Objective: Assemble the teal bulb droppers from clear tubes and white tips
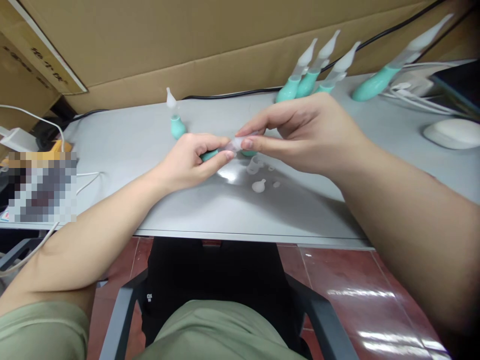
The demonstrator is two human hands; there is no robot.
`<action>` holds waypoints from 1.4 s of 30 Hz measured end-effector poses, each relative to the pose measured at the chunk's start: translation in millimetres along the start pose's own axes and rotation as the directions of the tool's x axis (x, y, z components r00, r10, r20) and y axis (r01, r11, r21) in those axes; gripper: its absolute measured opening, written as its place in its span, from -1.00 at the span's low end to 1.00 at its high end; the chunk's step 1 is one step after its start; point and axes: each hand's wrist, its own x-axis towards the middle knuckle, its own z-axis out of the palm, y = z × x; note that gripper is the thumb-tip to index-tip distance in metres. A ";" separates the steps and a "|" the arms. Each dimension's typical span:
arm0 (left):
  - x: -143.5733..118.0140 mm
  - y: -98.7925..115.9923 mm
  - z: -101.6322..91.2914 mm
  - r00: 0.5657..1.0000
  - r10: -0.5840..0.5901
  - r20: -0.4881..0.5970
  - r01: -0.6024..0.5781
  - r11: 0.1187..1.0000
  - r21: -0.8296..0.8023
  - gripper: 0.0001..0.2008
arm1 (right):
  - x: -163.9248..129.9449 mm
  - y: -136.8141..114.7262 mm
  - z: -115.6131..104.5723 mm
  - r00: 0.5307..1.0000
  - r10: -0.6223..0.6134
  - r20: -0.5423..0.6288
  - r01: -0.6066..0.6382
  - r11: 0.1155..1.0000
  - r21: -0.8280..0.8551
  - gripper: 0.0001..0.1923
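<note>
Olive-green trousers [221, 330] are filling the bottom of the view at 6 o'clock, nearest the lens, with a dark chair [225, 280] under them. Beyond them a grey table [232, 215] is spreading across the middle, and brown cardboard [187, 45] is standing along its far edge at 12 o'clock. Over the table's centre, the left hand [187, 162] is closing around the teal bulb [208, 155] of a small squeeze part, fingers curled tight on it. Coming in from 3 o'clock, the right hand [303, 132] is pinching the clear tip [236, 145] between thumb and forefinger, right at the bulb's end, so both hands are meeting on one piece. At 1 o'clock, a row of finished teal aspirators [311, 75] is leaning against the cardboard, with one more [390, 70] lying further towards 2 o'clock. A white mouse [452, 132] is resting at 3 o'clock. One small teal bulb with a clear cap [175, 120] is standing upright at 11 o'clock. Loose clear caps [258, 177] are lying just below the hands.
</note>
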 end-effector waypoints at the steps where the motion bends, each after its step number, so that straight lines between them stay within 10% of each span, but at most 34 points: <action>1: -0.1 0.2 0.3 1.000 -0.004 -0.005 0.004 1.000 -0.020 -0.53 | -0.2 -0.2 1.2 1.000 0.006 -0.007 -0.006 1.000 0.009 -0.77; 12: 7.0 -8.5 5.2 0.996 -0.060 -0.065 0.053 0.993 -0.101 -0.49 | -1.1 1.0 11.7 0.996 -0.060 -0.059 0.053 0.992 -0.118 -0.85; 16: 9.2 -32.0 5.8 0.991 -0.068 -0.117 0.049 0.986 -0.156 -0.66 | 3.0 11.6 8.9 0.965 -0.169 -0.202 0.131 0.973 -0.188 -0.50; 21: 20.2 -40.9 -7.8 0.975 -0.118 -0.187 0.111 0.993 -0.047 -0.90 | 4.0 18.7 -9.7 0.936 -0.109 -0.336 0.008 0.958 -0.287 -0.63; 28: 68.1 -20.8 -24.6 0.914 -0.282 -0.291 0.343 0.921 0.186 -0.72 | 9.9 29.0 -15.3 0.939 -0.149 -0.311 0.063 0.961 -0.270 -0.60; 35: 69.3 -82.5 -22.0 0.908 -0.229 -0.352 0.357 0.862 0.360 -0.65 | 11.0 18.7 -17.7 0.925 -0.048 -0.377 -0.019 0.985 -0.174 -0.61; 42: 37.7 -82.1 -25.7 0.961 0.016 -0.276 0.111 0.892 0.439 0.17 | 8.3 2.4 -23.4 0.921 0.038 -0.388 -0.095 0.987 -0.129 -0.61</action>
